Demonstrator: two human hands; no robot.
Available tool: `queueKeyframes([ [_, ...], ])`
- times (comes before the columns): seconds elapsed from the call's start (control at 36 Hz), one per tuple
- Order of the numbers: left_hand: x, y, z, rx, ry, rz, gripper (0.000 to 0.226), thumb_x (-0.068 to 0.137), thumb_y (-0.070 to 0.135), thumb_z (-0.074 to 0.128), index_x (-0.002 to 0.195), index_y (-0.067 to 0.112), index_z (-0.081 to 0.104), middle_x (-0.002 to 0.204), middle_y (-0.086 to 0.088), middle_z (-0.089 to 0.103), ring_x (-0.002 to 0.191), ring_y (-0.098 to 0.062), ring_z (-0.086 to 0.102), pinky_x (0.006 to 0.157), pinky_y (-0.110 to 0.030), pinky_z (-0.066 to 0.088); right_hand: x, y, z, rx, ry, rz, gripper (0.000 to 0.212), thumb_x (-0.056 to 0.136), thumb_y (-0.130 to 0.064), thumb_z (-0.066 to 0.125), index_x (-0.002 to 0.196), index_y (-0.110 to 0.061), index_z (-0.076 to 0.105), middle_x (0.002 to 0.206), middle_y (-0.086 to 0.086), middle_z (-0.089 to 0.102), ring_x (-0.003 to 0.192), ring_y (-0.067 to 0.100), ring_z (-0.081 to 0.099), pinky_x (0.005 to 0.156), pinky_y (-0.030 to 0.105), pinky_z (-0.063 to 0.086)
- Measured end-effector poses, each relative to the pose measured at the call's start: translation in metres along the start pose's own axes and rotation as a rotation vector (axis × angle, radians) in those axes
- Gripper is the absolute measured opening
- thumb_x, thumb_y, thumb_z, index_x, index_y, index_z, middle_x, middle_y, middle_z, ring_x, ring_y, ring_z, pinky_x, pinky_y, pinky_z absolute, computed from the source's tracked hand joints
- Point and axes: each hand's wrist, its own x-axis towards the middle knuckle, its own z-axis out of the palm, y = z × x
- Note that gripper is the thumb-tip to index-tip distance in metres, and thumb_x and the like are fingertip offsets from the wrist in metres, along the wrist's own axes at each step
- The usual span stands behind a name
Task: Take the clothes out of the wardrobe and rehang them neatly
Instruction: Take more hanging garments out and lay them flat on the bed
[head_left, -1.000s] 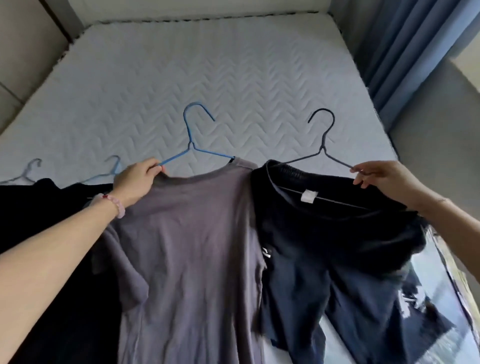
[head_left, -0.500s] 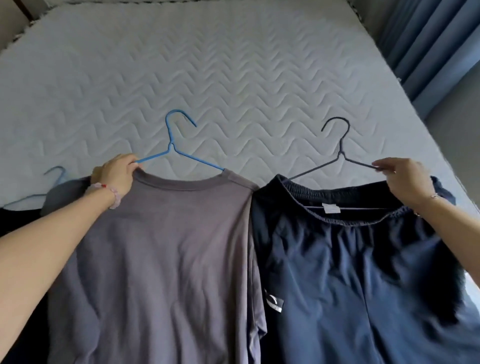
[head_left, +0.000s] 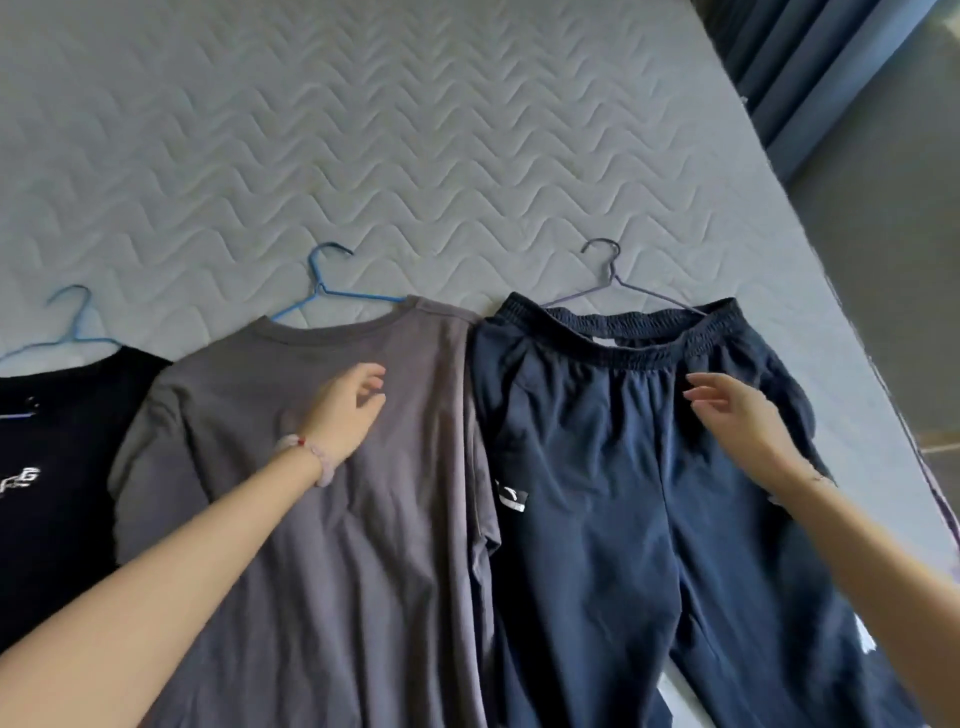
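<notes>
Left hand (head_left: 345, 410) over the grey T-shirt (head_left: 389, 545), right hand (head_left: 743, 426) over the navy trousers (head_left: 597, 519); both slack and spread, holding nothing. Blue hanger (head_left: 321, 289) beyond left hand, dark hanger (head_left: 613, 278) beyond right hand and inward. Garments flat on the bed (head_left: 415, 156), long axes running back toward the body.
</notes>
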Motion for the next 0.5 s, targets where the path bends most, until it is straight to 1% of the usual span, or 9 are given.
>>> queueKeyframes([
  [0.06, -0.040, 0.011, 0.033, -0.111, 0.002, -0.008, 0.028, 0.087, -0.004, 0.056, 0.113, 0.001, 0.061, 0.102, -0.015, 0.068, 0.091, -0.028, 0.064, 0.090, -0.031, 0.049, -0.035, 0.021, -0.005, 0.045, -0.001, 0.042, 0.033, 0.089, -0.009, 0.051, 0.119, -0.018, 0.060, 0.103, 0.000, 0.068, 0.096, 0.016, 0.061, 0.072, 0.024, 0.045],
  [0.14, -0.101, 0.026, 0.082, -0.256, -0.027, -0.090, 0.029, 0.086, -0.007, 0.052, 0.108, 0.009, 0.062, 0.092, -0.003, 0.064, 0.074, 0.001, 0.060, 0.072, -0.004, 0.043, -0.081, 0.054, -0.013, 0.077, 0.008, 0.127, 0.029, 0.088, -0.013, 0.054, 0.116, -0.021, 0.062, 0.096, -0.002, 0.069, 0.089, 0.015, 0.063, 0.060, 0.008, 0.044],
  [0.19, -0.139, 0.038, 0.112, -0.355, -0.033, -0.151, 0.031, 0.086, -0.010, 0.050, 0.109, 0.006, 0.063, 0.093, -0.003, 0.063, 0.071, 0.009, 0.059, 0.070, -0.006, 0.044, -0.107, 0.073, -0.019, 0.126, 0.018, 0.190, 0.029, 0.088, -0.012, 0.056, 0.115, -0.021, 0.062, 0.096, 0.000, 0.069, 0.088, 0.016, 0.063, 0.059, 0.005, 0.044],
  [0.25, -0.175, 0.049, 0.135, -0.385, -0.031, -0.221, 0.031, 0.086, -0.008, 0.050, 0.111, 0.005, 0.063, 0.099, -0.005, 0.064, 0.077, -0.002, 0.060, 0.071, -0.007, 0.043, -0.132, 0.088, -0.019, 0.191, 0.025, 0.245, 0.028, 0.087, -0.010, 0.057, 0.113, -0.020, 0.062, 0.097, 0.002, 0.070, 0.084, 0.016, 0.062, 0.062, 0.008, 0.044],
  [0.31, -0.206, 0.052, 0.155, -0.380, -0.015, -0.299, 0.032, 0.088, -0.007, 0.051, 0.116, 0.003, 0.061, 0.110, -0.009, 0.065, 0.089, -0.017, 0.060, 0.072, -0.004, 0.043, -0.157, 0.100, -0.010, 0.241, -0.006, 0.291, 0.023, 0.086, -0.012, 0.059, 0.108, -0.018, 0.064, 0.096, 0.005, 0.070, 0.077, 0.014, 0.061, 0.069, 0.023, 0.047],
  [0.36, -0.231, 0.048, 0.172, -0.355, -0.016, -0.373, 0.034, 0.088, -0.006, 0.052, 0.120, 0.003, 0.059, 0.120, -0.013, 0.063, 0.103, -0.023, 0.060, 0.086, -0.020, 0.047, -0.181, 0.104, 0.007, 0.307, -0.099, 0.351, 0.014, 0.085, -0.015, 0.062, 0.097, -0.021, 0.065, 0.092, 0.008, 0.071, 0.078, 0.020, 0.064, 0.074, 0.037, 0.051],
  [0.42, -0.251, 0.040, 0.182, -0.290, 0.006, -0.443, 0.036, 0.088, -0.005, 0.052, 0.123, 0.002, 0.058, 0.125, -0.016, 0.060, 0.112, -0.027, 0.058, 0.097, -0.032, 0.046, -0.204, 0.102, 0.028, 0.365, -0.215, 0.425, 0.007, 0.084, -0.025, 0.063, 0.084, -0.018, 0.065, 0.087, 0.009, 0.072, 0.074, 0.020, 0.063, 0.070, 0.037, 0.052],
  [0.47, -0.268, 0.034, 0.188, -0.210, 0.034, -0.514, 0.037, 0.089, -0.003, 0.053, 0.126, 0.000, 0.056, 0.128, -0.017, 0.059, 0.118, -0.030, 0.056, 0.102, -0.035, 0.042, -0.222, 0.099, 0.046, 0.369, -0.350, 0.476, 0.033, 0.080, -0.042, 0.064, 0.080, -0.009, 0.064, 0.081, 0.003, 0.069, 0.070, 0.016, 0.060, 0.065, 0.031, 0.047],
  [0.5, -0.275, 0.033, 0.191, -0.172, 0.034, -0.544, 0.039, 0.090, -0.001, 0.053, 0.128, 0.000, 0.055, 0.130, -0.017, 0.058, 0.121, -0.030, 0.054, 0.103, -0.034, 0.040, -0.230, 0.094, 0.053, 0.375, -0.410, 0.502, 0.038, 0.078, -0.049, 0.064, 0.082, -0.011, 0.065, 0.082, 0.002, 0.069, 0.074, 0.017, 0.062, 0.067, 0.030, 0.047],
])
